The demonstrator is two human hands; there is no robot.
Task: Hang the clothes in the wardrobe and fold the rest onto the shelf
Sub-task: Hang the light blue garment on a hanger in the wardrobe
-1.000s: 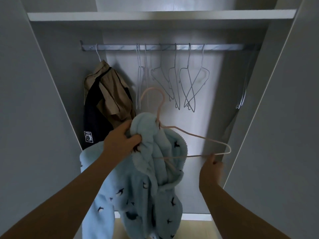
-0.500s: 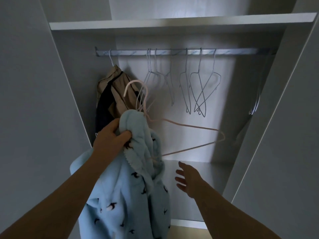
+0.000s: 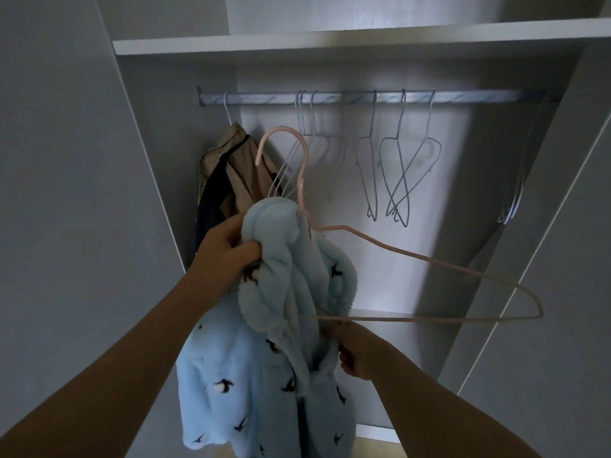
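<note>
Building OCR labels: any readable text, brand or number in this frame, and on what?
On the hanging rail: small repeated print along it, too blurred to read.
On the blue fleece garment: dark bird shapes only, no text.
Nothing else shows text.

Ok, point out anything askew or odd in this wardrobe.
The pink hanger sits askew: one side is buried in the blue fleece, which is bunched in the left hand, while its other arm juts out bare and tilted.

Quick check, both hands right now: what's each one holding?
Left hand: closed, gripping the blue fleece garment at its bunched top.
Right hand: closed on the same garment, below the pink hanger.
</note>
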